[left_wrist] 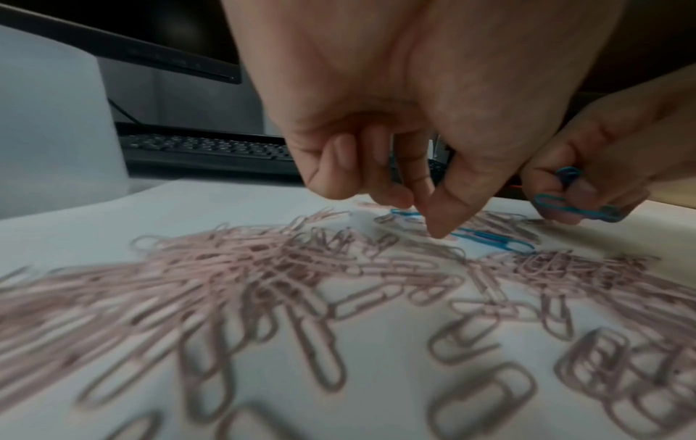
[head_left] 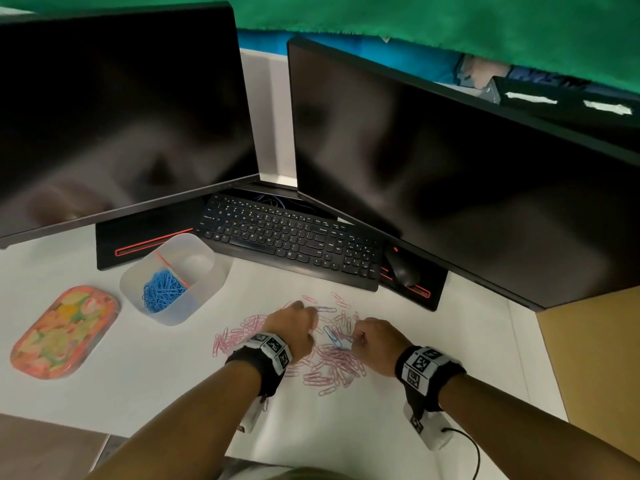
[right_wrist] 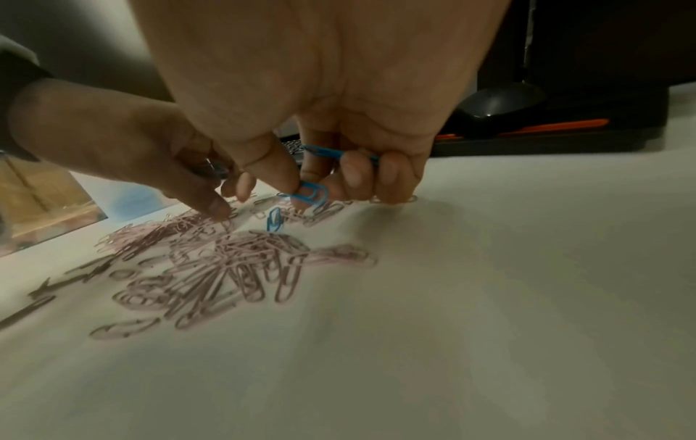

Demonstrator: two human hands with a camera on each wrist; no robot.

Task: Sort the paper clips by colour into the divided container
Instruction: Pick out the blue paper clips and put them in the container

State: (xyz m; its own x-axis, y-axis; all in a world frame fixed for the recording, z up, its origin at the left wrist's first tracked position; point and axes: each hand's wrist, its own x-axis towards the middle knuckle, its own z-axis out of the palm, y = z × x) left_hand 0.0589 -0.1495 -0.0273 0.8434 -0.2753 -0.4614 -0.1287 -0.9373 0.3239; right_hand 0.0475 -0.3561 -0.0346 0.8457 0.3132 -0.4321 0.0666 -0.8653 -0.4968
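Observation:
A heap of pink paper clips (head_left: 332, 365) lies on the white table, with a few loose blue paper clips (head_left: 331, 333) among it. The translucent divided container (head_left: 202, 289) stands at the back left, and its near compartment holds a pile of blue clips (head_left: 162, 292). My left hand (head_left: 311, 327) hovers over the heap with fingers curled, and a sliver of blue (left_wrist: 393, 166) shows between them. Its thumb tip (left_wrist: 437, 229) touches down beside loose blue clips (left_wrist: 489, 239). My right hand (right_wrist: 312, 184) pinches several blue clips (right_wrist: 314, 193) just above the heap.
A black keyboard (head_left: 287, 237) and a mouse (head_left: 401, 268) lie behind the heap, under two dark monitors (head_left: 450, 174). A floral oval tin (head_left: 64, 330) sits at the far left. The white table top ends at its right edge (head_left: 540, 358).

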